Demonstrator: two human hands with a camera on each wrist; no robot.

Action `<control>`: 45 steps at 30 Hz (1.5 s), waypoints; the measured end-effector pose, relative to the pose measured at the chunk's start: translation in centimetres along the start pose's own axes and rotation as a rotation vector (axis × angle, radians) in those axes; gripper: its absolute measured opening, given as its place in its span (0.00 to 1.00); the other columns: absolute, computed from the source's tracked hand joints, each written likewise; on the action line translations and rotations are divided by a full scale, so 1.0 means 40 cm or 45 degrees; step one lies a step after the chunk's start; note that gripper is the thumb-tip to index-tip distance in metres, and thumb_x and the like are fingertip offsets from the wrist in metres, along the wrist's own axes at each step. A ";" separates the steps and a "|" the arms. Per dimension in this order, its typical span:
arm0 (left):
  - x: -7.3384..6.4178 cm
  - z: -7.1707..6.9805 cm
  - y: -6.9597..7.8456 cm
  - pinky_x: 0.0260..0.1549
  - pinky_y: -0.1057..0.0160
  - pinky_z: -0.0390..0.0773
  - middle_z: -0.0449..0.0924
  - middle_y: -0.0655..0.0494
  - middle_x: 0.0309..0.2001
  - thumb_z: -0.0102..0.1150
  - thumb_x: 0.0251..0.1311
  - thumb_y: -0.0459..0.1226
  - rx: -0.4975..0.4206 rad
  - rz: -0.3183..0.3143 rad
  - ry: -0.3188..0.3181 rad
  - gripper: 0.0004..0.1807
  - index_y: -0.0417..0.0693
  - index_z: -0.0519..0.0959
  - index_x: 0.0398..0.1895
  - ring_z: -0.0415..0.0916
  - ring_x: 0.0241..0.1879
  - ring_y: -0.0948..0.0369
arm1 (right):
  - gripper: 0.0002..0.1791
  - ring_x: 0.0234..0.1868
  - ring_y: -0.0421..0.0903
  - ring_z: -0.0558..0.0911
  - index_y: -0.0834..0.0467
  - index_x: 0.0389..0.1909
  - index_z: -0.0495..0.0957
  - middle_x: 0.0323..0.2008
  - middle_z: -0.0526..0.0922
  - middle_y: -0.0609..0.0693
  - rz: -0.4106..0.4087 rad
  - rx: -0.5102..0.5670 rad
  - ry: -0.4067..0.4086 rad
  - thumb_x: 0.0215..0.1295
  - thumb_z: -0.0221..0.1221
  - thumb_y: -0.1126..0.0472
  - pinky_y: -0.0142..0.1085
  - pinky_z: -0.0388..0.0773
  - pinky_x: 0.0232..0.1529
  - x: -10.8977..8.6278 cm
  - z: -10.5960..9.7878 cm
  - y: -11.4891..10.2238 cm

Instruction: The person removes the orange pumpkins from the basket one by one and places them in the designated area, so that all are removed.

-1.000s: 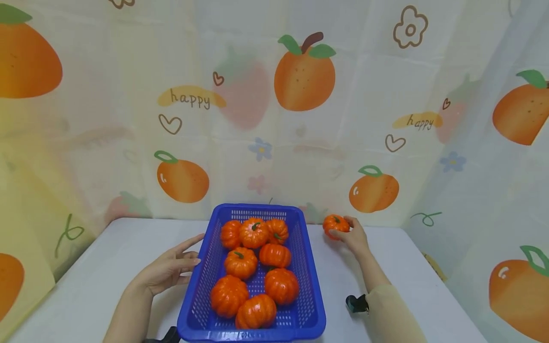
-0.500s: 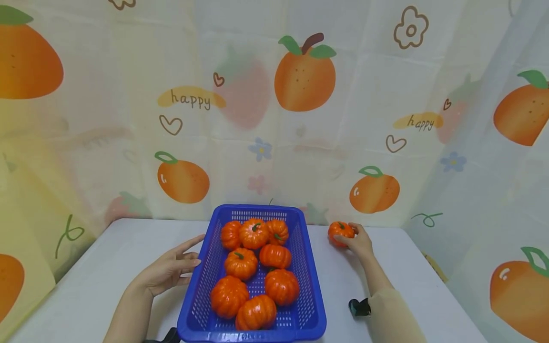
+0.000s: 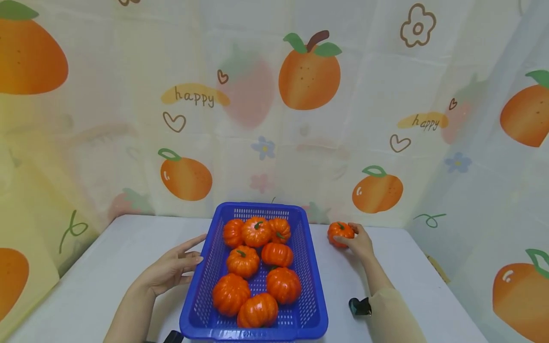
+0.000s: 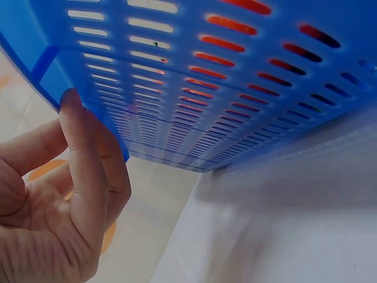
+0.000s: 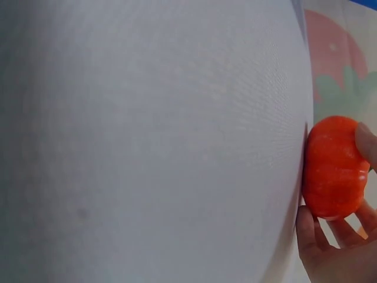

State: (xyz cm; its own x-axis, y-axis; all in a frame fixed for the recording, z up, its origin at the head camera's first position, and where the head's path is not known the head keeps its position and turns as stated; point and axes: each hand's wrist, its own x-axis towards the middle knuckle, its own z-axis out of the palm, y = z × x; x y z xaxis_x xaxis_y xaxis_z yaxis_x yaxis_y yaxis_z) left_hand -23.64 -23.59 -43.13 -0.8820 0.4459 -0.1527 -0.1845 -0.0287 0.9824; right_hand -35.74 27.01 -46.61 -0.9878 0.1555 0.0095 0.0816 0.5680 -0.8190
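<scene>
A small orange pumpkin (image 3: 340, 234) with a green stem is at the back right of the white table, right of the blue basket. My right hand (image 3: 361, 244) holds it, thumb on the near side and fingers round its far side; in the right wrist view the pumpkin (image 5: 334, 168) sits low against the tabletop. The blue perforated basket (image 3: 318, 286) stands in the middle with several orange pumpkins inside, one being a ribbed pumpkin (image 3: 242, 262) with its stem upward. Beside its left rim is my left hand (image 3: 171, 269), loosely spread, fingertips touching the rim.
The white table (image 3: 107, 271) ends at a fruit-printed curtain (image 3: 249, 152) right behind the basket. Another curtain panel hangs at the right. A black strap piece (image 3: 359, 306) shows at the right wrist beside a beige sleeve (image 3: 394, 312).
My right hand has drawn the pumpkin slightly rightward and toward me, then stayed put. The left hand keeps its place at the basket. The head view has shifted a little.
</scene>
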 end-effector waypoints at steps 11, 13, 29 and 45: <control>-0.008 0.015 0.011 0.48 0.62 0.85 0.83 0.65 0.42 0.51 0.72 0.40 0.016 -0.042 0.058 0.41 0.50 0.40 0.80 0.83 0.46 0.65 | 0.42 0.72 0.65 0.62 0.63 0.71 0.58 0.72 0.60 0.68 0.012 -0.022 -0.050 0.61 0.65 0.54 0.62 0.56 0.74 0.005 -0.008 -0.001; -0.008 0.016 0.013 0.48 0.61 0.85 0.83 0.65 0.42 0.51 0.72 0.40 0.019 -0.044 0.065 0.42 0.50 0.40 0.80 0.83 0.46 0.65 | 0.42 0.72 0.66 0.62 0.63 0.72 0.58 0.72 0.60 0.69 0.016 -0.021 -0.055 0.61 0.65 0.54 0.62 0.56 0.74 0.004 -0.009 -0.002; -0.005 0.012 0.002 0.48 0.61 0.85 0.84 0.65 0.45 0.49 0.73 0.39 0.001 -0.021 0.017 0.42 0.48 0.38 0.80 0.83 0.47 0.65 | 0.44 0.71 0.66 0.62 0.62 0.73 0.57 0.72 0.60 0.69 0.023 0.009 -0.070 0.61 0.65 0.51 0.62 0.62 0.71 -0.006 -0.024 -0.009; -0.001 0.010 -0.001 0.48 0.61 0.85 0.80 0.63 0.48 0.50 0.72 0.40 0.032 -0.046 0.062 0.41 0.50 0.39 0.80 0.83 0.47 0.65 | 0.44 0.70 0.66 0.66 0.56 0.73 0.61 0.75 0.60 0.62 -0.259 0.008 0.012 0.59 0.68 0.47 0.60 0.69 0.67 0.003 -0.042 -0.144</control>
State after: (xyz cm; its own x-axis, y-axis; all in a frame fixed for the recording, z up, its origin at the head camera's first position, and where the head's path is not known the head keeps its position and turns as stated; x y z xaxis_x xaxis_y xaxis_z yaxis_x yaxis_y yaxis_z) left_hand -23.42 -23.25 -43.11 -0.8952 0.4018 -0.1926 -0.2063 0.0094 0.9784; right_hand -36.11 25.13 -40.93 -0.9825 0.0454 0.1805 -0.1206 0.5833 -0.8033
